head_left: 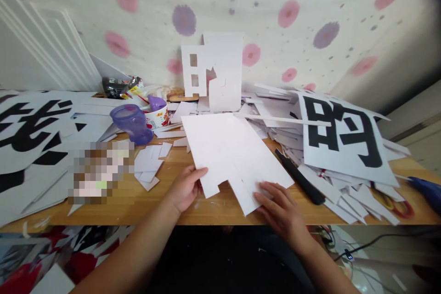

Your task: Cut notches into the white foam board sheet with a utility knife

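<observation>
Sheet of white notched card (230,147) lies flat on the table (165,213), long axis running 11 to 5 o'clock, left hand (186,188) pinching its near edge at 7, right hand (280,209) pressing spread, unclenched fingers (270,189) on the tab at 5.

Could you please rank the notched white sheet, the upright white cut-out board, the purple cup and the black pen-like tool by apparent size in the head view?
1. Flat notched white sheet.
2. Upright white cut-out board with square windows, standing farther back.
3. Translucent purple plastic cup and slim black pen-like tool: unsure, bulkier versus longer.
</observation>
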Motion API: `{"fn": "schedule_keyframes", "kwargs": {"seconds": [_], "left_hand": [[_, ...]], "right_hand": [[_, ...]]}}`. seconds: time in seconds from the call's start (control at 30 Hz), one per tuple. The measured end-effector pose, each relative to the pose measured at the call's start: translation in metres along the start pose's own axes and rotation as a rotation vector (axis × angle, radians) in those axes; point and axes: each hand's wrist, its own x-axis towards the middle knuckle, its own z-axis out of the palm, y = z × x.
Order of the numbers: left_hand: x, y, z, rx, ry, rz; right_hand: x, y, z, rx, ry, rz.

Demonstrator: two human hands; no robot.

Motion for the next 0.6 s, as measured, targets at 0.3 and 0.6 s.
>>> {"fn": "schedule_keyframes", "kwargs": {"seconds": [0.3, 0.6], "left_hand": [[-0.009, 0.032, -0.005, 0.001, 0.148, 0.417], [0.034, 0.069, 0.029, -0.192, 0.059, 0.61]], "right_hand": [[0.014, -0.012, 0.006, 0.115, 0.181, 0.13], [0.096, 0.007, 0.017, 0.983, 0.113, 0.721]]}}
